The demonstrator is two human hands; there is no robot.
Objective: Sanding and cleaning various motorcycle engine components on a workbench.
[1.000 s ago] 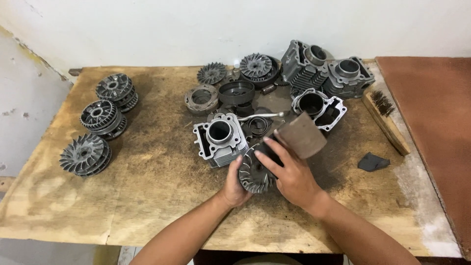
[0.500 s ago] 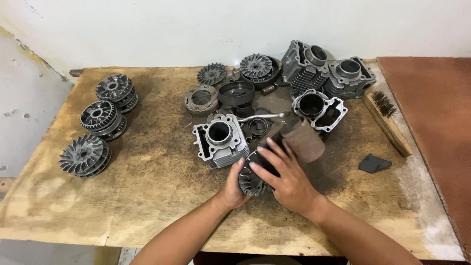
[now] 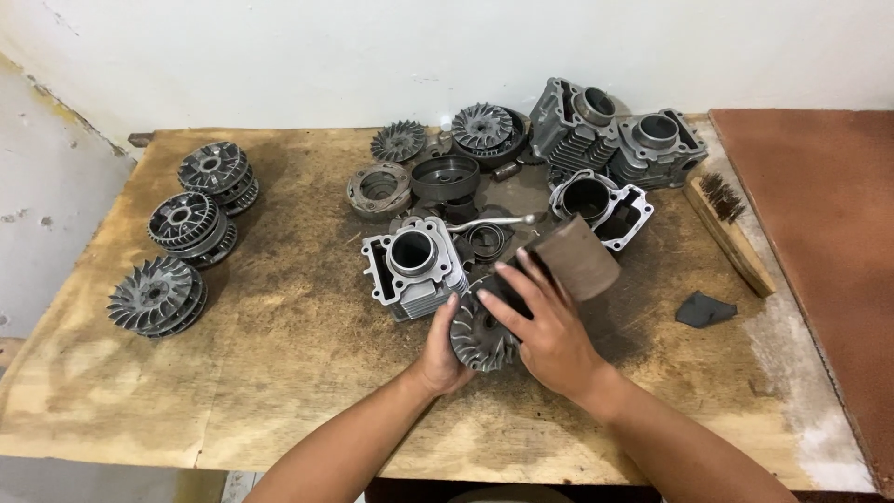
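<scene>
On the worn, stained wooden bench (image 3: 279, 373), the round grey finned metal pulley disc (image 3: 480, 337) stands on edge near the front, just beside a grey cylinder block (image 3: 414, 265). It could roll or tip against that block if the grip loosens. The left hand (image 3: 440, 354) cups its rim, half-closed; the right hand (image 3: 549, 331) presses a brown sandpaper sheet (image 3: 577, 261) on it, fingers spread.
</scene>
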